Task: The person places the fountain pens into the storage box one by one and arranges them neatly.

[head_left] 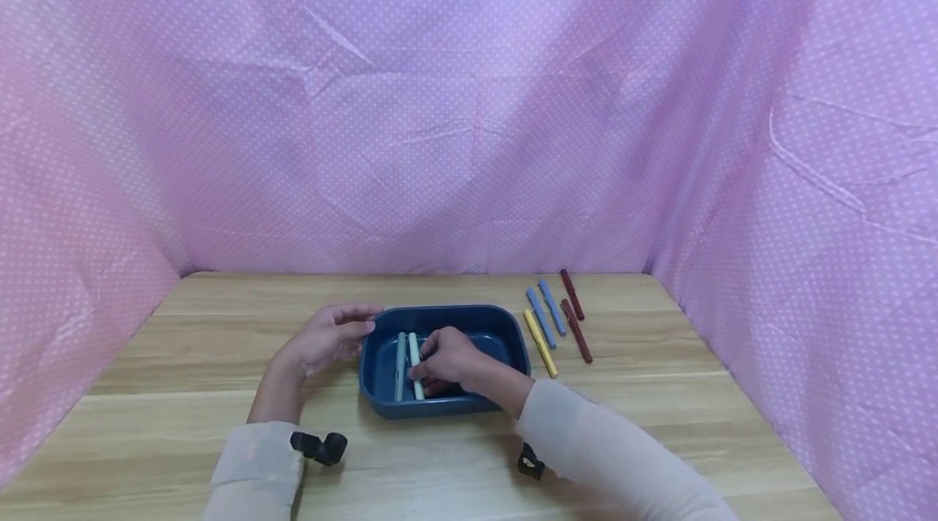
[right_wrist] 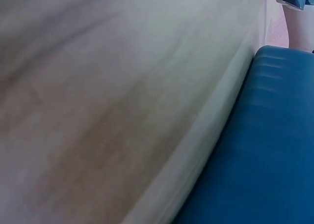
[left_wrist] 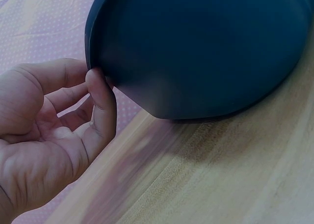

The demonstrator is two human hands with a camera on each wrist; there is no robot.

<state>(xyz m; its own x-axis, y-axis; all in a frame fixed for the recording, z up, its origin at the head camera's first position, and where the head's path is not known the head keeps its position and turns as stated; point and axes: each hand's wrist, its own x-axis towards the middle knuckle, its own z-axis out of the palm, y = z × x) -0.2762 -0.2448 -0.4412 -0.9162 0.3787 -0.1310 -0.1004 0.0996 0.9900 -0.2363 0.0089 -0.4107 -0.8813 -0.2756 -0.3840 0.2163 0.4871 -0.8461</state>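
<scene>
A dark blue rounded box (head_left: pixel 447 407) sits on the wooden table. At its left end my left hand (head_left: pixel 333 338) pinches the rim between thumb and fingers; the left wrist view shows this hand (left_wrist: pixel 54 116) at the box's edge (left_wrist: pixel 206 62). Inside the box, a grey-green pen (head_left: pixel 400 366) and a pale pen (head_left: pixel 414 350) lie side by side. My right hand (head_left: pixel 454 358) reaches in from the right, its curled fingers and thumb on the pale pen. Something dark red (head_left: pixel 436 387) shows partly under that hand. In the right wrist view no hand is visible.
Right of the box lie a yellow pen (head_left: pixel 540 343), two blue pens (head_left: pixel 541 317) and two dark red pens (head_left: pixel 577 331). Pink dotted cloth (head_left: pixel 440 138) hangs around the table (head_left: pixel 220 326). Both sleeves carry a black wrist mount (head_left: pixel 318 448).
</scene>
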